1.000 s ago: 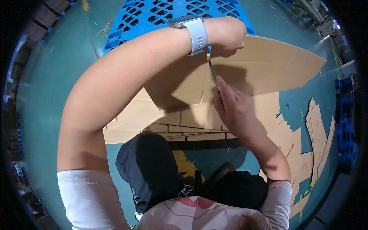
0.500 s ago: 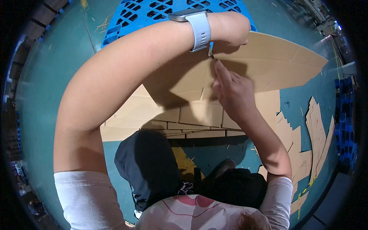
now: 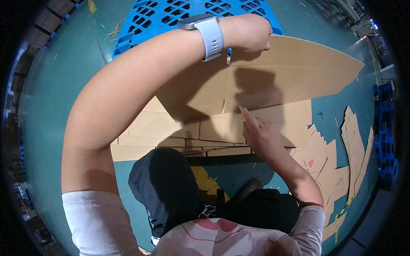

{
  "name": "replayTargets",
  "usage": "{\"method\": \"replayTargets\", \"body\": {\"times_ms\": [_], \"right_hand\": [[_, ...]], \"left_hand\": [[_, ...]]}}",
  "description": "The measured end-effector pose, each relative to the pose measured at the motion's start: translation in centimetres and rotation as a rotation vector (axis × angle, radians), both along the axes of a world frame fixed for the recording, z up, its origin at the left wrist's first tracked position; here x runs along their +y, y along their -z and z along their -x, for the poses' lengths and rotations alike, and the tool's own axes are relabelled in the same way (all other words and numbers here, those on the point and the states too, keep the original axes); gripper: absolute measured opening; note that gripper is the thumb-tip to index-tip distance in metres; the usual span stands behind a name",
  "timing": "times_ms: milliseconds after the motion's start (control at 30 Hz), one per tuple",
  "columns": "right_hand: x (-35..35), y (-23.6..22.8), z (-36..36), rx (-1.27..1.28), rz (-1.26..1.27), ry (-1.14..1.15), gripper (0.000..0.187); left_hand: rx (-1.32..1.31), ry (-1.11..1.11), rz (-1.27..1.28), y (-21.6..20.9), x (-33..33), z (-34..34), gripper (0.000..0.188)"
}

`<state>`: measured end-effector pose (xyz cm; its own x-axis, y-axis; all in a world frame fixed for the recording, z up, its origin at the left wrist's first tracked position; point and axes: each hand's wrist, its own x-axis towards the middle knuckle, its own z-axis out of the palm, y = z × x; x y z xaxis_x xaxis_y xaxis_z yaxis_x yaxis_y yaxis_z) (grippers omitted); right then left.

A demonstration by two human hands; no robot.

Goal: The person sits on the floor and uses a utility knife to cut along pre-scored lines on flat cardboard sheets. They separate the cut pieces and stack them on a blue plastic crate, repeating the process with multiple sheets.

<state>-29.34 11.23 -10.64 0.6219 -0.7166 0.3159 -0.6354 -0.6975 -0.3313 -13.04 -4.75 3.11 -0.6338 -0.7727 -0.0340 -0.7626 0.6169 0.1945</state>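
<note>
My left hand (image 3: 252,34) is closed over the far edge of a brown cardboard sheet (image 3: 299,64), holding it tilted up above a stack of flat cardboard (image 3: 149,123). A grey-blue watch sits on that wrist. A short slot shows at the sheet's far edge beside the wrist, and another at its near edge. My right hand (image 3: 264,135) is closed near the sheet's lower edge, index finger pointing away from me. From its fingertips juts a small cutting knife (image 3: 239,102), its thin blade blurred and its handle hidden in the hand.
A blue plastic pallet (image 3: 171,19) lies beyond the sheet on the green floor. Loose cardboard pieces (image 3: 352,149) spread to the right, near stacked blue pallets (image 3: 386,128). My knees (image 3: 164,183) are close to the stack's near side. Scraps (image 3: 113,33) lie at the far left.
My right hand has pulled back toward me with the knife, from the slot at the far edge to the sheet's near side. My left hand has shifted slightly left, still gripping the sheet.
</note>
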Motion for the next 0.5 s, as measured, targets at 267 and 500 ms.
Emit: {"method": "replayTargets", "body": {"times_ms": [267, 500], "right_hand": [[-1.7, 9.9, 7.4, 0.215, 0.000, 0.109, 0.037], [-4.8, -2.2, -2.3, -0.295, -0.174, -0.021, 0.024]], "left_hand": [[0.083, 0.043, -0.339, -1.4, 1.4, -2.1, 0.036], [0.003, -0.080, -0.610, -1.9, 3.7, -7.1, 0.040]]}}
